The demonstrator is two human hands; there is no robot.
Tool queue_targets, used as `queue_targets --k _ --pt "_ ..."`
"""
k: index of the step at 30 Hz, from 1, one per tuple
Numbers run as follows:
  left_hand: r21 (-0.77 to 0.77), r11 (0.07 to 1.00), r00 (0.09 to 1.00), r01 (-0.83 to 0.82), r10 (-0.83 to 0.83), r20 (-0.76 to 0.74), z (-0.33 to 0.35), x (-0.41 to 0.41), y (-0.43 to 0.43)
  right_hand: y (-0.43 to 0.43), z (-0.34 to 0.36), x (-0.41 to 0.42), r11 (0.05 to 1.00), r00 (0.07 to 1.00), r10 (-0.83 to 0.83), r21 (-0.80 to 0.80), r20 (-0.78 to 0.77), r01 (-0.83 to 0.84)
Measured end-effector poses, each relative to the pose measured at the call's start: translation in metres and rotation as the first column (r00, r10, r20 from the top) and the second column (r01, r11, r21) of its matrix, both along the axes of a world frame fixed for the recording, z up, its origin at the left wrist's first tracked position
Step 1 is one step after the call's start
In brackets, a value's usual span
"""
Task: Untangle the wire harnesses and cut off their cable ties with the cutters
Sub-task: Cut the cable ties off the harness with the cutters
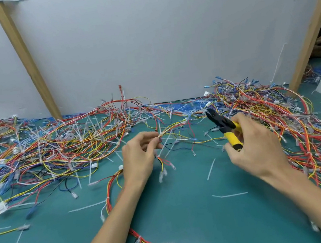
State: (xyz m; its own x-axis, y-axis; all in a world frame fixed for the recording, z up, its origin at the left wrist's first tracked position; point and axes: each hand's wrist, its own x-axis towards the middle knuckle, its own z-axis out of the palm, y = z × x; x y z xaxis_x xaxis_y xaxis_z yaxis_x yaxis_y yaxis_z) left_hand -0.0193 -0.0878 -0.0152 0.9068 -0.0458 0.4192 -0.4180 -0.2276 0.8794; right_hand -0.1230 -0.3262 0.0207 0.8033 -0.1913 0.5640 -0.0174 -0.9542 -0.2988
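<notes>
My left hand (140, 158) pinches a thin wire harness (174, 126) of red, yellow and white strands, lifted just above the green mat (190, 211). Its loose ends with clear connectors (162, 174) dangle below my fingers. My right hand (256, 148) grips the yellow-handled cutters (227, 129); their black jaws point up and left, a short way right of the held harness and not touching it. White cable ties stick out of the harness near my left fingertips.
Big tangled piles of harnesses lie at the left (44, 148) and right (280, 115) of the mat. Cut white tie pieces (211, 169) are scattered across the middle. A white wall with two slanted wooden battens (26, 60) closes the back.
</notes>
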Motion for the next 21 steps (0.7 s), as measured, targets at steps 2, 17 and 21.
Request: queue_targets --k 2,17,21 --pt "0.074 0.997 0.999 0.019 -0.021 0.034 0.0 -0.004 -0.005 0.004 -0.002 -0.001 0.997 1.0 -0.016 -0.081 0.025 0.018" --pt "0.324 0.944 0.961 0.059 -0.142 0.236 0.0 -0.026 -0.028 0.011 -0.023 0.003 0.954 0.987 -0.066 -0.299 -0.146 0.019" --pt "0.336 0.94 0.966 0.055 -0.135 0.222 0.002 -0.025 -0.027 0.01 -0.026 0.005 0.95 0.995 -0.044 -0.311 -0.092 0.013"
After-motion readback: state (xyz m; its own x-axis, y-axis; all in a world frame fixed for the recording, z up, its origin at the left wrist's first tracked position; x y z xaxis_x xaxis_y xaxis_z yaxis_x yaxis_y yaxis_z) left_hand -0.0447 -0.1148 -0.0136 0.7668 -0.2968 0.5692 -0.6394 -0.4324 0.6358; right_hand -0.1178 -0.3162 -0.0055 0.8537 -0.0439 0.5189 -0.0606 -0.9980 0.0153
